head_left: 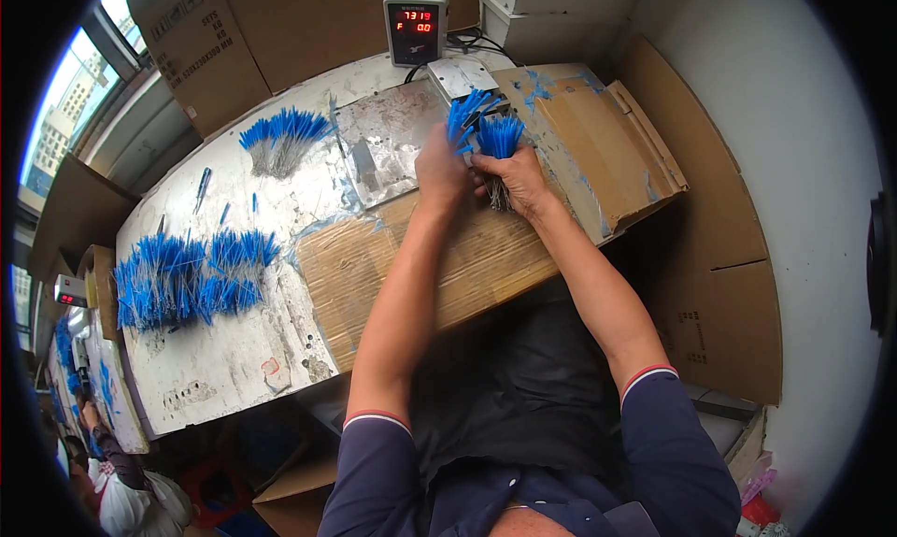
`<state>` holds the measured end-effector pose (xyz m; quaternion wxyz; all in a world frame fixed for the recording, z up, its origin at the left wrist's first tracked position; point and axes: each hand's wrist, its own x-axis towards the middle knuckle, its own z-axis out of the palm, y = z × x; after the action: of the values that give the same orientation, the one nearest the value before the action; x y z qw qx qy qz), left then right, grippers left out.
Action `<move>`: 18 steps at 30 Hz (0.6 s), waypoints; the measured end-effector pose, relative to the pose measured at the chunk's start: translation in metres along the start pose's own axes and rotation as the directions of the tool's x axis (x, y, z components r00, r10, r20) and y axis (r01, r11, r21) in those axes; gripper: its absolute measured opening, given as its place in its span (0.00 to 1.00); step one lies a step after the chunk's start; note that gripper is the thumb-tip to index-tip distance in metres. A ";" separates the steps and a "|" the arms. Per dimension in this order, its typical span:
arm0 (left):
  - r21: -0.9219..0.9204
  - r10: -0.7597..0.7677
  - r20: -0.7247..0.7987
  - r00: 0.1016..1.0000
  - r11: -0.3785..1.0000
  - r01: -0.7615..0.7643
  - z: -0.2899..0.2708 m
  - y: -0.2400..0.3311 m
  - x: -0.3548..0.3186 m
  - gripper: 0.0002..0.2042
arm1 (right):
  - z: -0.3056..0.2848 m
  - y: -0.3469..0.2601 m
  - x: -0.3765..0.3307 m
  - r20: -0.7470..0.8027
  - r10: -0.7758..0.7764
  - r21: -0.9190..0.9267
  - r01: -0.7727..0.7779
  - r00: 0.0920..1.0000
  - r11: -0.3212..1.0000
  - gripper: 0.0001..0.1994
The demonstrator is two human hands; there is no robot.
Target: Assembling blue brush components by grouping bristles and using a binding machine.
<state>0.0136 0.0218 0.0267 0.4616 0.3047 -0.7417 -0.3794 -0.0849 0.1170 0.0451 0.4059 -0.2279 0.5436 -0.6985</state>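
My right hand (521, 176) is closed round an upright bundle of thin wires with blue tips (500, 137), their bare silvery ends poking out below the fingers. Close beside it, my left hand (442, 168), somewhat smeared by motion, grips a second, looser bunch of blue-tipped wires (472, 112). Both bunches are over the far edge of the cardboard-covered part of the bench, near a small metal machine (462, 76). Part of the left fingers is hidden behind the hand.
A metal plate (388, 126) lies left of my hands. Wire piles (285, 140) (192, 275) and a pen (203, 189) lie on the white bench (234, 369). A red-digit display (416, 32) stands behind; a cardboard box (598, 130) sits right. Another person's hand (91, 415) shows far left.
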 end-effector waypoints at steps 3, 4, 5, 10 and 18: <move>0.009 0.007 -0.059 0.998 1.000 -0.007 -0.001 -0.004 0.001 0.15 | -0.002 0.003 -0.002 -0.036 0.004 -0.003 -0.004 0.999 1.000 0.08; -0.017 0.039 -0.146 0.989 0.999 -0.042 -0.001 -0.007 0.003 0.11 | -0.003 0.003 -0.001 -0.036 0.007 -0.001 -0.007 0.999 1.000 0.08; -0.013 0.038 -0.145 0.989 0.999 -0.041 -0.002 -0.011 0.005 0.11 | -0.003 0.002 0.003 -0.083 0.025 -0.003 -0.026 0.996 1.000 0.08; -0.191 -0.264 -0.202 0.943 0.955 0.226 -0.006 -0.018 0.012 0.09 | -0.008 -0.004 0.024 -0.233 0.013 -0.147 -0.048 0.972 0.988 0.05; -0.181 -0.284 -0.203 0.937 0.952 0.249 -0.010 -0.010 0.010 0.09 | -0.004 -0.006 0.042 -0.278 -0.007 -0.257 -0.067 0.961 0.964 0.05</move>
<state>0.0195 0.0054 0.0252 0.5094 0.4075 -0.6047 -0.4569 -0.1136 0.0850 0.0447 0.3027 -0.1719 0.6864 -0.6385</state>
